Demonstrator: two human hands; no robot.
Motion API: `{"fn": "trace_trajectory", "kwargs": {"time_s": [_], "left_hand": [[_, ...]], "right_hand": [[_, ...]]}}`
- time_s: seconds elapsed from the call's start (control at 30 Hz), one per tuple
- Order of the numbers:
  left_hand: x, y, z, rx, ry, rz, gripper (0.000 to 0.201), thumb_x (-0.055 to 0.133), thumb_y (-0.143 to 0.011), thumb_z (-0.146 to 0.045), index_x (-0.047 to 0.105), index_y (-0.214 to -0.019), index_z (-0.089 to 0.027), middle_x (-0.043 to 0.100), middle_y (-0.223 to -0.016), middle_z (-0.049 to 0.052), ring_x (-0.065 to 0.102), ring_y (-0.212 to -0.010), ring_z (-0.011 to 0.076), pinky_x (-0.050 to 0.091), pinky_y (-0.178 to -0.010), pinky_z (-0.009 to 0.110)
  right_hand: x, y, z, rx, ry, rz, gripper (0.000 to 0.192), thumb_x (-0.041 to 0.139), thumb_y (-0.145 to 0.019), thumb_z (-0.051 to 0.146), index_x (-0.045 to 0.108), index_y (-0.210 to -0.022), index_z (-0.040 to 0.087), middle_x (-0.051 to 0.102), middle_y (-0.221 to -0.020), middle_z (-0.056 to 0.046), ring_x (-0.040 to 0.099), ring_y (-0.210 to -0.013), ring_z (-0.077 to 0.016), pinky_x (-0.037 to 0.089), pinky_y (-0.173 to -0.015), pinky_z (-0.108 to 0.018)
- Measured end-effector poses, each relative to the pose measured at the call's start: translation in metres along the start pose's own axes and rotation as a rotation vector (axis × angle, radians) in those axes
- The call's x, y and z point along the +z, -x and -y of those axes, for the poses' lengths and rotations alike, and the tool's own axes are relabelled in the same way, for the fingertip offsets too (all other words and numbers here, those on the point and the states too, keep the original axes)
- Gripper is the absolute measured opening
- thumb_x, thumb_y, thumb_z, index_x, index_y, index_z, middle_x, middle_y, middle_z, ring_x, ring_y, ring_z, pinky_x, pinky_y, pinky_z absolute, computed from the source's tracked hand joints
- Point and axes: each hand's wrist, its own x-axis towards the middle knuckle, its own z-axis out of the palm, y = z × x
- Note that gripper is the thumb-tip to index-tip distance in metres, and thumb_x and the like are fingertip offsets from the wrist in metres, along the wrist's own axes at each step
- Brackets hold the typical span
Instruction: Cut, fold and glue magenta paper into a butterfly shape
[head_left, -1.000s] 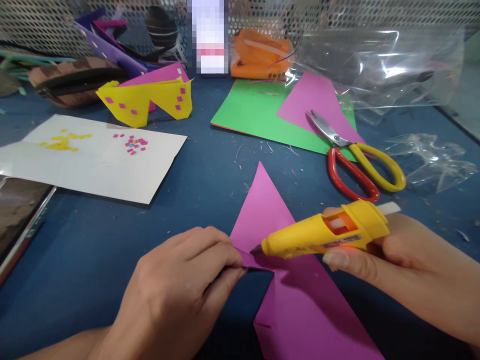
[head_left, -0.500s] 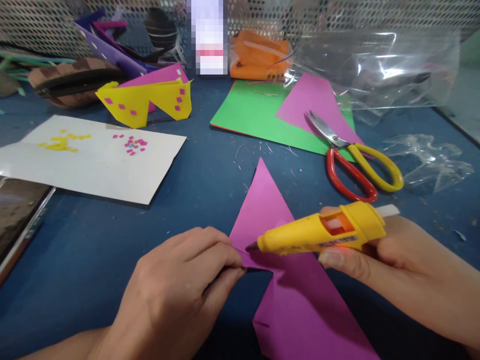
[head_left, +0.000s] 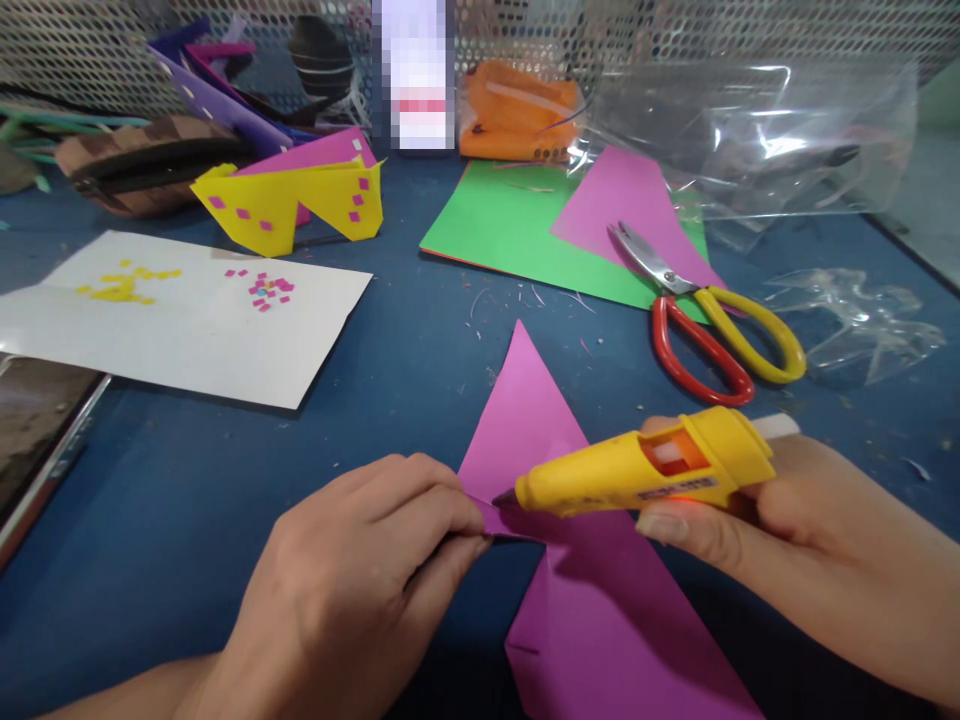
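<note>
A yellow hot glue gun point(head_left: 622, 470) with a white glue stick point(head_left: 777, 426) poking out of its back is in my right hand point(head_left: 780, 530), whose fingers wrap its handle. Its dark nozzle meets a folded purple paper point(head_left: 637, 590) near a crease. My left hand point(head_left: 367, 560) pinches the paper's left edge just beside the nozzle, fingers closed. The paper has a pointed top and a notch low on its left side; its lower end runs out of view. Whether glue lies under the nozzle I cannot tell.
Scissors point(head_left: 675, 290) with red and yellow handles lie on green paper point(head_left: 487, 220) and a purple piece. A white card point(head_left: 285, 350) bears small paper squares. Behind stand a yellow paper mask point(head_left: 262, 205), a brown pouch point(head_left: 135, 165), an orange item point(head_left: 517, 110) and clear plastic point(head_left: 750, 130).
The glue gun has tilted very slightly in my right hand, its tip staying at the same crease. The purple paper's top point sits a touch lower; my left hand keeps its place.
</note>
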Motion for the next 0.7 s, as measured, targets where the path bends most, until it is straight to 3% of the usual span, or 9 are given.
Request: {"fn": "trace_trajectory", "kwargs": {"time_s": [0.2, 0.47, 0.7], "left_hand": [[0.0006, 0.0008, 0.0001, -0.008, -0.001, -0.003, 0.015, 0.059, -0.094, -0.022, 0.068, -0.085, -0.028, 0.069, -0.083, -0.010, 0.065, -0.072, 0.0050, 0.046, -0.066, 0.018], [0.0009, 0.0014, -0.0015, -0.020, -0.007, -0.009, 0.017, 0.058, -0.093, -0.023, 0.069, -0.082, -0.029, 0.069, -0.082, -0.012, 0.065, -0.072, 0.0036, 0.045, -0.066, 0.016], [0.0009, 0.0010, 0.0007, -0.012, -0.012, -0.017, 0.018, 0.057, -0.094, -0.024, 0.069, -0.081, -0.029, 0.069, -0.081, -0.012, 0.064, -0.071, 0.0028, 0.045, -0.066, 0.015]], "right_hand": [[0.0002, 0.0002, 0.0011, -0.023, 0.025, -0.015, 0.028, 0.057, -0.092, 0.056, 0.078, -0.093, 0.038, 0.078, -0.081, 0.002, 0.073, -0.069, -0.0194, 0.062, -0.067, -0.022], [0.0005, 0.0001, -0.0030, -0.083, 0.020, -0.032, 0.024, 0.060, -0.090, 0.058, 0.077, -0.097, 0.043, 0.078, -0.084, 0.005, 0.075, -0.073, -0.0177, 0.061, -0.067, -0.018], [0.0005, 0.0020, -0.0010, -0.066, 0.022, -0.037, 0.023, 0.060, -0.090, 0.059, 0.076, -0.088, 0.042, 0.076, -0.076, 0.008, 0.071, -0.059, -0.0143, 0.059, -0.057, -0.015]]}}
